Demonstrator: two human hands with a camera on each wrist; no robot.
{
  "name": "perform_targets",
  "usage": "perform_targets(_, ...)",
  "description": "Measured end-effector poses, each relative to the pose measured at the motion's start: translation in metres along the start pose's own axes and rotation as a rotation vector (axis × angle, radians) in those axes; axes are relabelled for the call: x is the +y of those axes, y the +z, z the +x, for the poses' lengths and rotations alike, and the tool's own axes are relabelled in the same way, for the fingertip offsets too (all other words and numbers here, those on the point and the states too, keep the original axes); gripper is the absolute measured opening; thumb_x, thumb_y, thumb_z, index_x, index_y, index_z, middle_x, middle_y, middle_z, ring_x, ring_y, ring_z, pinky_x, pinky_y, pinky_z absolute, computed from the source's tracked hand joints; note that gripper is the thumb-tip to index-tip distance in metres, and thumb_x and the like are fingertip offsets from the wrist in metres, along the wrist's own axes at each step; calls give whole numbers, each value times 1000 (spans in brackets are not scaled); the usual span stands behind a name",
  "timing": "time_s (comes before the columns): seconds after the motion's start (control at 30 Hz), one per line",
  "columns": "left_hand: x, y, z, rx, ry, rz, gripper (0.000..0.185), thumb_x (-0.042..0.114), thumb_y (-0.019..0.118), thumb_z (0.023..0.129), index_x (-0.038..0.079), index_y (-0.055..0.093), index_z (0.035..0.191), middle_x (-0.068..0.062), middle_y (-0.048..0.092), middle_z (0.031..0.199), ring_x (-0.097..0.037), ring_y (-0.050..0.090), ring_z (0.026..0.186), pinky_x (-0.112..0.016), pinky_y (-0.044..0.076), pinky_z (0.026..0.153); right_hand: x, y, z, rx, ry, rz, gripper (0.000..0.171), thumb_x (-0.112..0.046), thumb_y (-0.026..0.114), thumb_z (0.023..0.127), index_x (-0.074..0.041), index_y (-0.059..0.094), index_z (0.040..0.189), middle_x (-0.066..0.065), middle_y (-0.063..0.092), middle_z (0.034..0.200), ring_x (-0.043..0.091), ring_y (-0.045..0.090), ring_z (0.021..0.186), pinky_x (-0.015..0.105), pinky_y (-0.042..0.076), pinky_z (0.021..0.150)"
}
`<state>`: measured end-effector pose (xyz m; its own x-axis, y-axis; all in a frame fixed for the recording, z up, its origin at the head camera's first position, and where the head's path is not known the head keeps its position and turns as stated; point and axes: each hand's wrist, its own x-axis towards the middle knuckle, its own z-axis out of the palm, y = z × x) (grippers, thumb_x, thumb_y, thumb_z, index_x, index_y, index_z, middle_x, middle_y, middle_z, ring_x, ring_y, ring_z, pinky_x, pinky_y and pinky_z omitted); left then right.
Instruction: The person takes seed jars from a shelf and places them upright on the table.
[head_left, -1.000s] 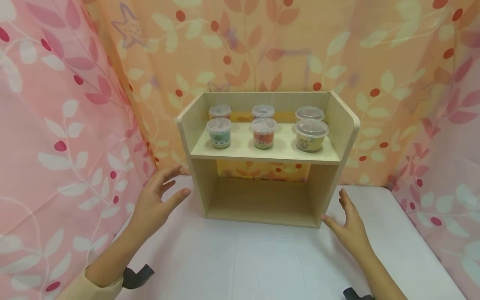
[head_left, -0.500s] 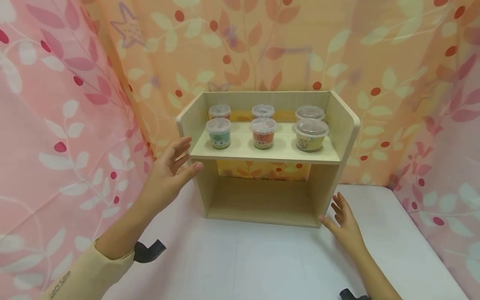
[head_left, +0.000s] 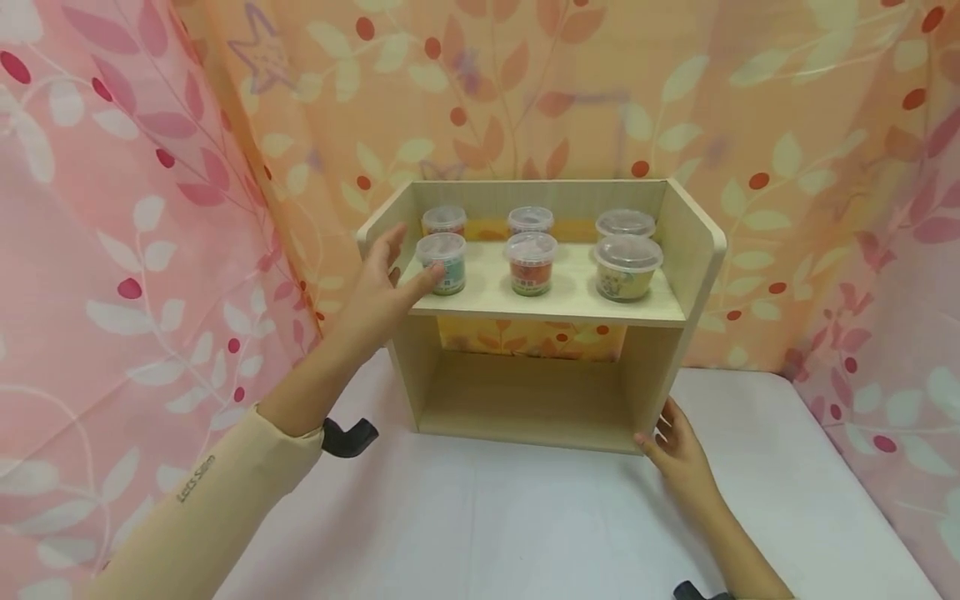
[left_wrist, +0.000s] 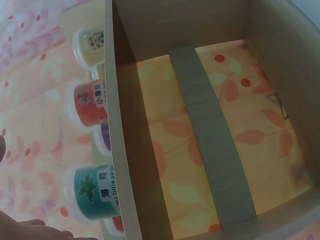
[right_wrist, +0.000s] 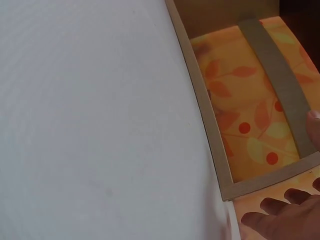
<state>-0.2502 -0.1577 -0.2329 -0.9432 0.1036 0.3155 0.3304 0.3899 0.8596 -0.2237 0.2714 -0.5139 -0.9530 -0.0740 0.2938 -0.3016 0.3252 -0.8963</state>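
Much room under shelf [head_left: 487, 277]; left fingers [head_left: 387, 247] loose near teal cup [head_left: 452, 268], right fingers [head_left: 676, 419] loose near panel edge [head_left: 686, 332].

Beige lettered sleeve [head_left: 225, 492], black wristpiece [head_left: 349, 438].
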Motion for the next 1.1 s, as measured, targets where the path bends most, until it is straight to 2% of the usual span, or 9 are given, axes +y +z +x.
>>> perform_targets(0.07,-1,3,9,-1,-13,-15,92,46,71,95,15,18,163,-4,18,170,-23,14,158,-43,18,128,4,4,0,-6,8,24,86,-13,66,101,-10,8,165,25,21,166,55,26,147,16,39,109)
perform_targets(0.1,-1,4,13,-2,-23,-21,91,46,71,95,14,18,163,-4,18,170,-24,15,158,-44,18,128,5,6,0,-7,18,31,86,-14,66,101,-10,8,165,24,21,166,55,27,147,15,40,108)
perform_targets(0.17,0,6,18,-7,-43,-28,91,46,70,96,15,17,163,-6,19,170,-26,16,158,-46,18,128,8,10,-1,-19,31,56,86,-15,66,102,-12,8,165,23,21,166,54,27,147,6,40,100)
perform_targets(0.4,-2,11,32,-45,-90,0,90,42,70,97,14,17,163,-11,23,169,-29,21,156,-48,20,127,13,14,-6,-44,110,117,92,-16,71,98,-15,8,166,22,21,166,54,33,145,8,46,95)
perform_targets(0.57,-6,10,42,-55,-111,-21,90,38,71,96,13,16,164,-11,24,169,-27,21,156,-45,21,127,18,13,-4,-33,85,135,92,-14,71,98,-13,9,165,22,18,167,54,28,147,8,46,96)
perform_targets(0.67,-8,10,46,-62,-93,-61,84,31,69,99,8,18,162,-13,30,165,-26,28,153,-43,23,126,23,13,-2,-24,60,150,88,-12,70,98,-10,13,165,24,18,167,53,27,147,9,46,97)
perform_targets(0.8,-13,12,49,-84,-69,-115,74,23,65,102,3,23,160,-13,41,158,-24,39,146,-42,29,124,30,13,-3,-2,28,111,83,-9,69,98,0,17,162,32,26,162,53,31,144,7,43,98)
perform_targets(0.9,-17,14,51,-90,-64,-117,72,23,66,101,4,28,158,-12,46,154,-24,43,142,-41,31,123,32,14,-3,15,6,86,78,-6,68,99,7,21,159,36,30,158,53,32,142,6,41,99)
perform_targets(1.1,-17,15,52,-53,-75,-96,78,25,71,99,4,27,159,-13,45,155,-24,44,143,-40,34,121,33,12,-2,24,-2,-32,70,-9,65,101,6,27,158,34,33,158,50,35,142,4,38,99)
